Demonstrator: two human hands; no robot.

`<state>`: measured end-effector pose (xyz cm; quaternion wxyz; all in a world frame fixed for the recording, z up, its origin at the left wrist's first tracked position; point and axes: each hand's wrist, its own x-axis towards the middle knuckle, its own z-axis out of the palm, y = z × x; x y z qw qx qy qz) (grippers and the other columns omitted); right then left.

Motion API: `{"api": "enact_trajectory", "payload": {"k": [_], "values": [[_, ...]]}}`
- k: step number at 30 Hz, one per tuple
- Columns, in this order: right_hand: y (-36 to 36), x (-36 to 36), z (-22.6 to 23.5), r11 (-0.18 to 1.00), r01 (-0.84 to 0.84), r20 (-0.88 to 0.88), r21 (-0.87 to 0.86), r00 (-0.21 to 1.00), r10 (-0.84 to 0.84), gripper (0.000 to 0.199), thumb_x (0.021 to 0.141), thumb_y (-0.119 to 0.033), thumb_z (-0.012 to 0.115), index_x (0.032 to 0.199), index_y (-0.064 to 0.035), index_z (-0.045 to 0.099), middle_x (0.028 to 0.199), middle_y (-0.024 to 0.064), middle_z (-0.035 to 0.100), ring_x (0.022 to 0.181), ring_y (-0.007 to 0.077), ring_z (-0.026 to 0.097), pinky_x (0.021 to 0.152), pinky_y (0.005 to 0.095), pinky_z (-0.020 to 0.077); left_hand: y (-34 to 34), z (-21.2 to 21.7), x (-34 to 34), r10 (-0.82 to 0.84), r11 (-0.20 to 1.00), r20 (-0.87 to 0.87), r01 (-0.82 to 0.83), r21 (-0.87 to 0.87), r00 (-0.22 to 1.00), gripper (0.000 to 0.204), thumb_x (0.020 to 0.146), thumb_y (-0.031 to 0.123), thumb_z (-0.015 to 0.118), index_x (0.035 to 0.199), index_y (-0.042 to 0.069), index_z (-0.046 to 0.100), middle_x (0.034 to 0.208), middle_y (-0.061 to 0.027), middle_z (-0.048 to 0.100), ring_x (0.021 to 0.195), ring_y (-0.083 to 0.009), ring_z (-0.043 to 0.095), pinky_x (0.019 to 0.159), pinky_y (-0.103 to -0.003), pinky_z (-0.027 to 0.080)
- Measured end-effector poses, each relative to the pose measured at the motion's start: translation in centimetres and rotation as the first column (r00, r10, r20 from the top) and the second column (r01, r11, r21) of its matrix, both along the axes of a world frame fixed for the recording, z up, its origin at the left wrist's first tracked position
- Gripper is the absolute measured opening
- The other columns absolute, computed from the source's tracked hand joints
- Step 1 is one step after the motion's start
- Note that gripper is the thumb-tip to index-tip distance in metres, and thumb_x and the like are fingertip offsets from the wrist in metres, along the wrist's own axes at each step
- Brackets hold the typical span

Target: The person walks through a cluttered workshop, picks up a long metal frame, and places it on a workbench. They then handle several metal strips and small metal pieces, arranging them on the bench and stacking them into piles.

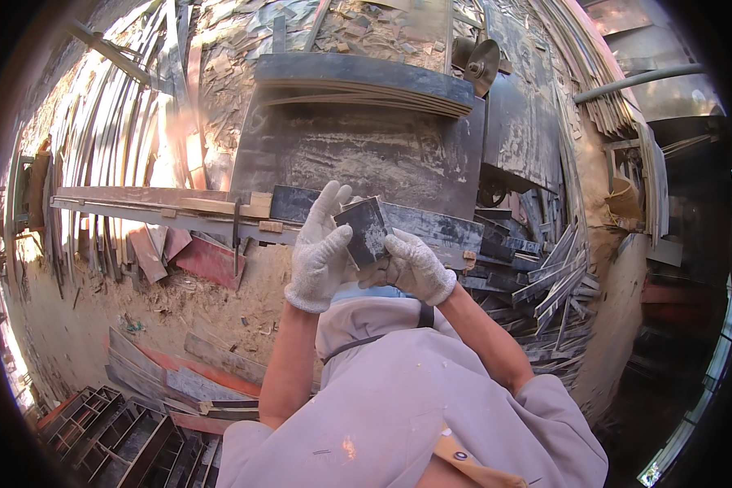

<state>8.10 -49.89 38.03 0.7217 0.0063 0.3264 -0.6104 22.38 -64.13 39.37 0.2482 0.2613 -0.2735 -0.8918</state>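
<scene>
A small dark rectangular board piece (363, 233), marked with pale dust, is raised in front of my body above the near edge of the work table (358, 154). My right hand (415, 264), in a whitish work glove, grips its right side with the thumb on the face; the other fingers are partly hidden underneath. My left hand (320, 252), gloved too, is at the piece's left edge with fingers stretched upward and thumb beside it. Whether the left palm touches the piece cannot be seen.
A dark plank and thin strips (366, 89) lie across the table's far side. Beyond stands a round metal disc (481, 67). A wooden rail (154, 199) runs left. Scrap strips (549, 276) pile up right; dark slotted frames (114, 435) sit lower left.
</scene>
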Motion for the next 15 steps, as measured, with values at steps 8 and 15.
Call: {"api": "enact_trajectory", "payload": {"k": [8,15], "values": [[-2.0,2.5,-0.7,0.952,-0.289,-0.168,0.098,0.938,0.302,0.057,0.107,-0.051,0.055,0.133,-0.0015,0.063,0.115,0.0206,0.074,0.098,0.0334,0.076,0.089,0.0497,0.0617,2.0,-0.7,3.3,0.033,0.997,0.097,-0.04,0.066,0.995,0.101,0.095,0.069,0.064,0.167,0.009,0.024,0.143,-0.0204,0.058,0.135,-0.0322,0.059,0.11,-0.05,0.054],[-4.1,4.8,-1.3,0.804,-0.542,-0.37,0.246,0.714,0.595,0.052,0.107,-0.057,0.054,0.118,-0.0077,0.064,0.096,0.013,0.074,0.083,0.0206,0.075,0.073,0.034,0.0624,2.1,-3.0,7.0,0.126,0.984,0.351,-0.162,0.076,0.928,0.077,0.106,0.069,0.039,0.15,0.007,0.05,0.118,-0.0156,0.071,0.106,-0.0265,0.073,0.094,-0.043,0.063]]}}
